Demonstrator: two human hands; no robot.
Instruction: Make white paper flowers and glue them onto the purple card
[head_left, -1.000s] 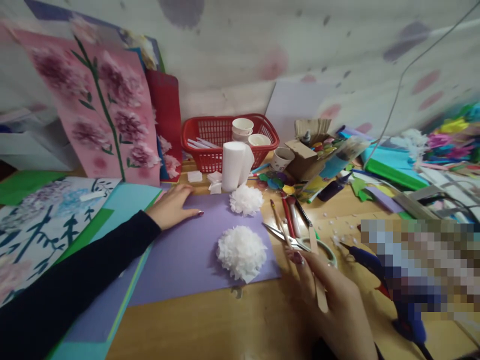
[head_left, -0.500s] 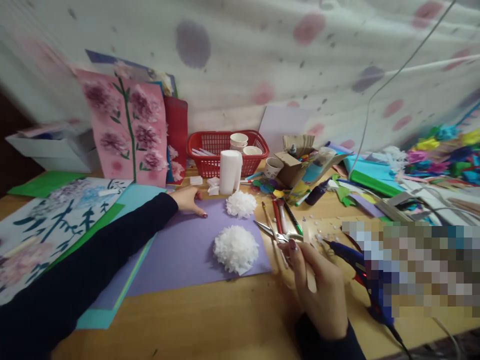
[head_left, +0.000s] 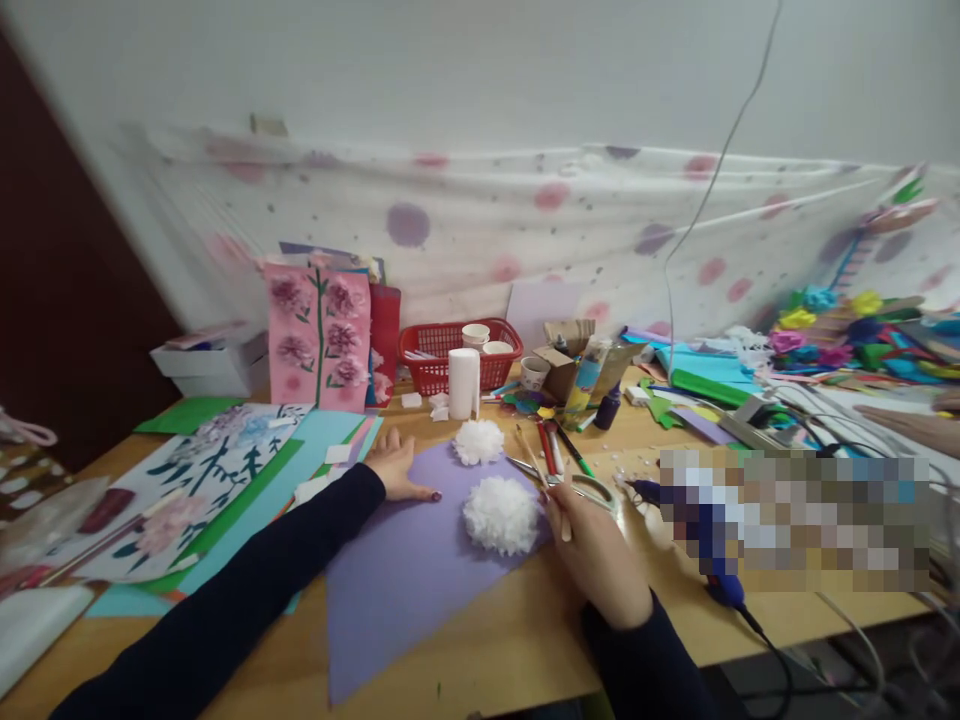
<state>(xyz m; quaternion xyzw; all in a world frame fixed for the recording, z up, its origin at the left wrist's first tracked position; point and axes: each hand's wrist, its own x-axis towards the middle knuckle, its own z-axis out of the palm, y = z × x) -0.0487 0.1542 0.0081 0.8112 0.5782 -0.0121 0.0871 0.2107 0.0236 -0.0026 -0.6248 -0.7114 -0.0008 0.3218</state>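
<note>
Purple paper sheet: flat on the wooden table, its near corner turned towards 7 o'clock; likely light, bendy and easily creased, best taken by its bare left edge.
Left hand: open, fingers spread on the sheet's far edge at 11 o'clock.
Right hand: closed at 3 o'clock, pinching a pale flat wooden stick, probably light and stiff, easiest by the middle.
White ruffled paper pompoms: the larger on the sheet at 2 o'clock, the smaller at 1; soft and crushable, I'd judge, so lift from low down.
Silver-bladed scissors: at 2 o'clock, crowding the right fingers.
Blue glue gun: beyond the right hand, its cord trailing to 4 o'clock.
White upright roll: at 12 o'clock, before the red plastic basket.
</note>
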